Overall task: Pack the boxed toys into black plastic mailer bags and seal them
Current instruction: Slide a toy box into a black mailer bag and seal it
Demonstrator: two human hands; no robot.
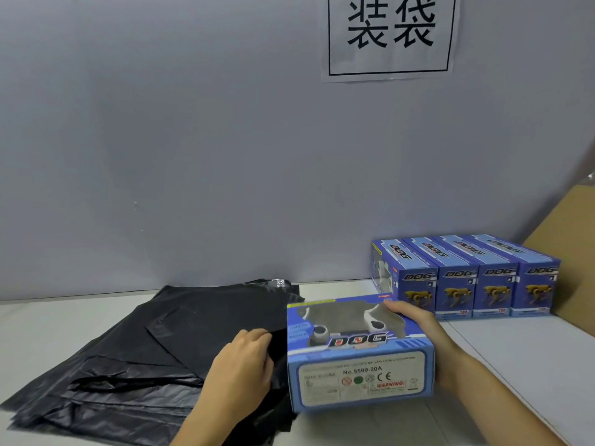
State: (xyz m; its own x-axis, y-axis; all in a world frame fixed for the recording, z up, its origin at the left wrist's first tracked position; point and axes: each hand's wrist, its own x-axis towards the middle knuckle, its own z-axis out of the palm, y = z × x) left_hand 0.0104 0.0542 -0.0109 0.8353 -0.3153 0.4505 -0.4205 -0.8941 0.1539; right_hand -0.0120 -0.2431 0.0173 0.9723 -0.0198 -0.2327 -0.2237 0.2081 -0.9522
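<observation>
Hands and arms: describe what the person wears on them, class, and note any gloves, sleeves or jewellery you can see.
The left hand and right hand are bare, with no gloves. Both forearms are uncovered to the frame's edge; no sleeves show. No rings, watch or bracelets are visible.

From the table's middle, the way to 9 o'clock is covered by the flat pile of black mailer bags (180,342), low enough for a hand to pass over, and the left hand (244,362) grips the edge of a bag just beside the blue toy box (357,355) which the right hand (415,320) holds at 6 o'clock. At 2 o'clock the row of four upright boxes (467,278) stands against the grey wall (193,156), with a leaning cardboard sheet (570,252) closing the side at 3 o'clock. Bare table (521,355) lies at 4 o'clock, and a narrow free strip runs between the bags and the row at 12 o'clock.
</observation>
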